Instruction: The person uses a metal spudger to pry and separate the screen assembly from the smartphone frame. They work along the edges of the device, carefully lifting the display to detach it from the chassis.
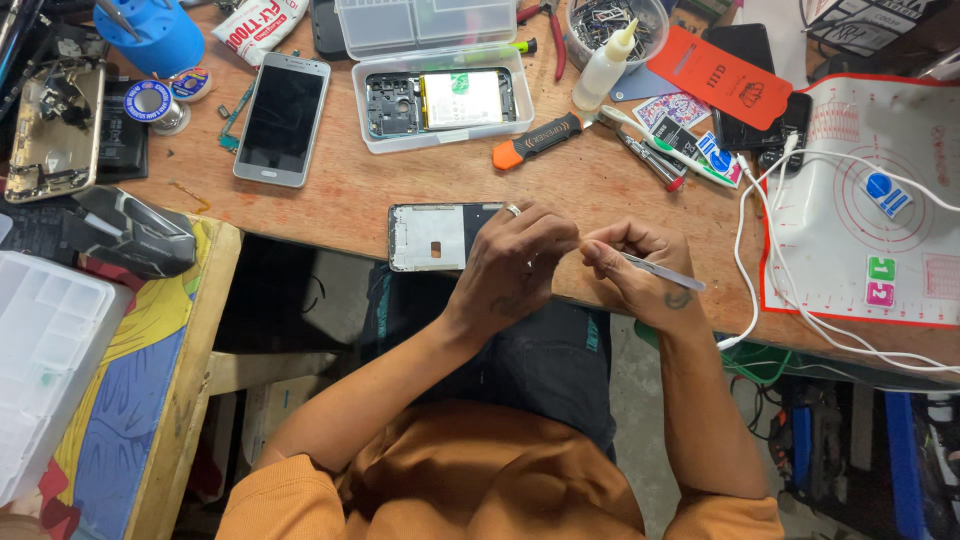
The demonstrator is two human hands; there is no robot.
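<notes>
Right hand (635, 268) grip pinches one metal tweezers (662, 272); left hand (515, 262) grip holds one opened phone (435, 237) on wooden table (340, 205).

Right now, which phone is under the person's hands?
The opened phone at the table's near edge, under the left hand. The silver phone lies untouched farther back, and another opened one sits in a clear box.

Two hands (515, 265), three phones (282, 118), one screwdriver (537, 141), one glue bottle (603, 68).
</notes>
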